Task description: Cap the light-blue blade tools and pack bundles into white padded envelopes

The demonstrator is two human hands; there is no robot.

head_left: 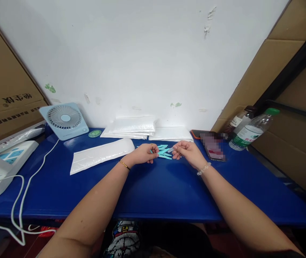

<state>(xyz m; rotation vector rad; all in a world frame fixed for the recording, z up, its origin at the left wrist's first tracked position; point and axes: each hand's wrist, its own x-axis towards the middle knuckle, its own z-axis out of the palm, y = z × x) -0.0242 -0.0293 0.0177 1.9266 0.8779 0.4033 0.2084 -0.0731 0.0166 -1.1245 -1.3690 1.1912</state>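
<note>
Near the middle of the table lies a small loose pile of thin teal strips (pixel 166 156), partly covered by my hands. My left hand (pixel 142 154) is closed in a pinch, its fingertips on the end of one teal strip. Just right of the pile, my right hand (pixel 185 150) pinches a small translucent, whitish piece (pixel 170 149) that points left toward the strips. What exactly the pieces are is too small to tell. A white padded mailer (pixel 99 156) lies flat to the left of my left hand.
White mailers (pixel 134 125) are stacked against the wall. A blue fan (pixel 66 120) and a white power strip (pixel 10 157) with cables stand left. Phones (pixel 214 148) and a green-capped bottle (pixel 249 134) are at right. Cardboard borders both sides of the blue table (pixel 166 197).
</note>
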